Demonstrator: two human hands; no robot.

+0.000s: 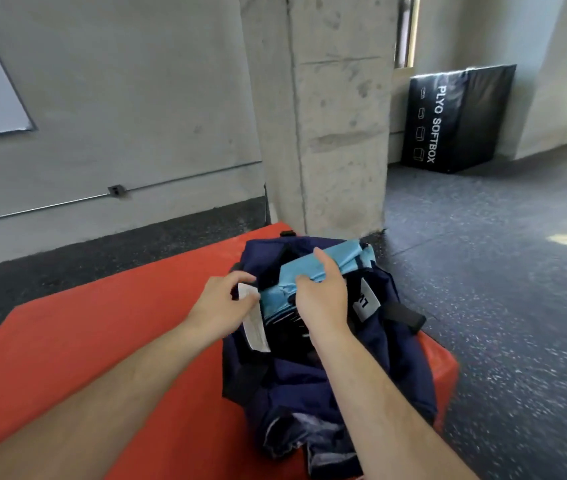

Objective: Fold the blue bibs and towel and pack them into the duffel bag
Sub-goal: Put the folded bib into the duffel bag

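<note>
Forearms, bare, two, entered from the bottom edge and met over the bag.

Item: light-blue folded cloth bundle (327,263), lodged in the open mouth of the navy fabric duffel bag (309,382), partly above the rim. Its long axis ran from near-left to far-right, in line with the opening.

Right hand (323,299): clamped on the bundle's near end, fingers curled over that end, thumb raised along the far-left edge. It was the nearer hand; most of the bundle lay beyond the grip, far-right.

Left hand (221,306): just beside the bundle, pinching the white label strip (256,327) at the bag's left rim, probably holding the mouth open.

Judgement: seating the bundle called for a push downward and along that axis.

Bag's near end: grey crumpled cloth (313,434), kind unclear.

Under the bag: red padded mat (102,358). Behind: concrete pillar (337,133); well apart, black soft plyo box (472,116).
</note>
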